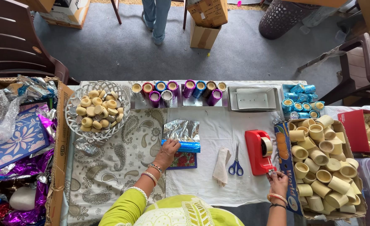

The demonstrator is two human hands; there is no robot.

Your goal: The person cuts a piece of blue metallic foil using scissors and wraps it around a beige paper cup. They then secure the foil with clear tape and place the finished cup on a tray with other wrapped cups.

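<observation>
Your right hand [277,181] at five o'clock pinches tape at the red plastic tape dispenser [258,151]. Your left hand [168,150] lies flat, pinning the blue foil-wrapped cylinder [185,146] on silver foil [181,129] at desk [218,125] centre so it cannot unroll.

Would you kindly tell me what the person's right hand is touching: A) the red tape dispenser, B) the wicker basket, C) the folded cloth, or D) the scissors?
A: the right hand rests at the near end of the red tape dispenser, while the scissors lie untouched to its side and the left hand presses on the blue foil roll.
</observation>
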